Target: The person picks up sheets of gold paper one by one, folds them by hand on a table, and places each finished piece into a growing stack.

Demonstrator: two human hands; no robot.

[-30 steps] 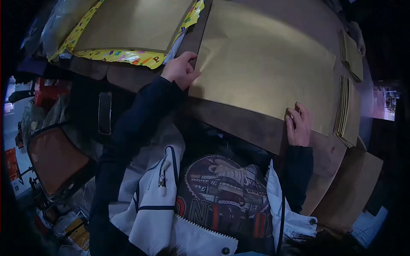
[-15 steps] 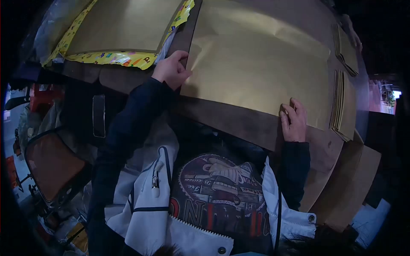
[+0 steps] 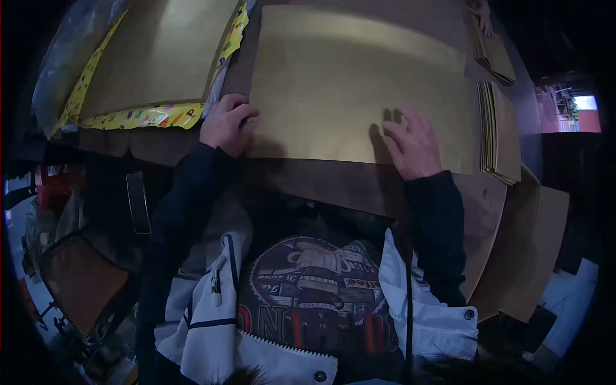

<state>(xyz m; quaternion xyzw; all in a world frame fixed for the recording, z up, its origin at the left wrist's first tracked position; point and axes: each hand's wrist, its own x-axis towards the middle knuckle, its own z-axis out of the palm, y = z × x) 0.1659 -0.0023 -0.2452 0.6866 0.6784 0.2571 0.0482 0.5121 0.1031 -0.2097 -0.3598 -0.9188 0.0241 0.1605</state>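
Observation:
A large sheet of brown kraft paper [image 3: 333, 90] lies flat on the brown table [image 3: 321, 183] in front of me. At its left edge is my left hand [image 3: 228, 125], its fingers curled in and the thumb close to the index finger. Whatever may be between those fingertips is hidden. My right hand [image 3: 414, 144] is over the lower right part of the sheet, fingers bent and spread apart, holding nothing. Its shadow falls on the paper beside it.
Left of the sheet, more brown paper [image 3: 160, 51] lies in torn yellow printed wrapping [image 3: 147, 117]. Folded brown paper stacks [image 3: 497, 131] line the right side; another person's hand [image 3: 484, 20] touches the farther one. A cardboard box [image 3: 532, 250] and a chair [image 3: 83, 282] stand below.
My right hand has moved from the sheet's front edge to over its surface. The creases at the sheet's far side have smoothed out. The other person's hand has come onto the far stack.

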